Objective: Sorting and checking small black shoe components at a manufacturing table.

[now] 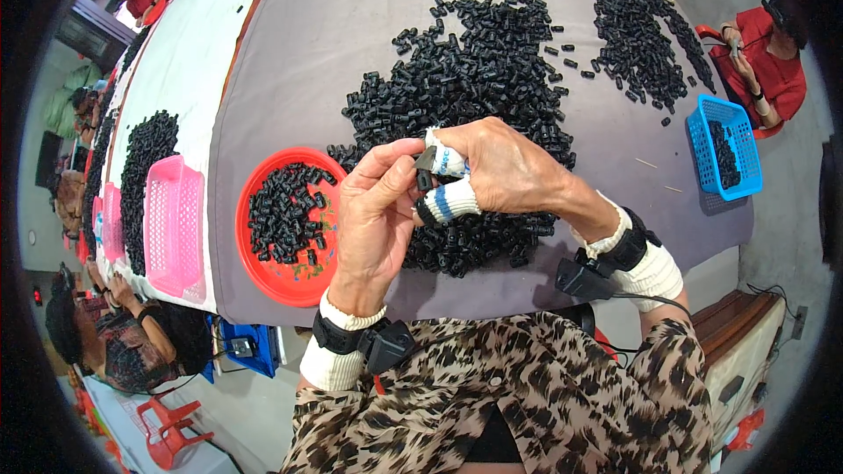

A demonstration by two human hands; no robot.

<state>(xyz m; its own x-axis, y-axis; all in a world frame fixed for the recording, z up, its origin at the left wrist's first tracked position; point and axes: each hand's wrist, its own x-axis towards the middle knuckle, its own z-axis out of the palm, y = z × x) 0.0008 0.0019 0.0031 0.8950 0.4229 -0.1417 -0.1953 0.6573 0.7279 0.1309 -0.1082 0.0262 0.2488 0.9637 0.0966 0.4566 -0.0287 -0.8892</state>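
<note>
My left hand (375, 219) and my right hand (509, 167) meet over the near side of a big pile of small black plastic parts (457, 70). Between the fingertips of both hands is one small black plastic part (425, 179). My left thumb and forefinger pinch it from the left. White cloth covers with blue marks (450, 200) wrap a thumb and a finger of my right hand, which closes on the part from the right. Beside my left hand, a red round tray (248, 250) holds many more such parts.
A blue plastic basket (746, 158) with black parts stands at the table's right edge, near a person in red (781, 70). Pink baskets (173, 228) and another black pile (147, 184) lie on the white table at left. Several people sit along it. Two thin sticks (646, 162) lie at right.
</note>
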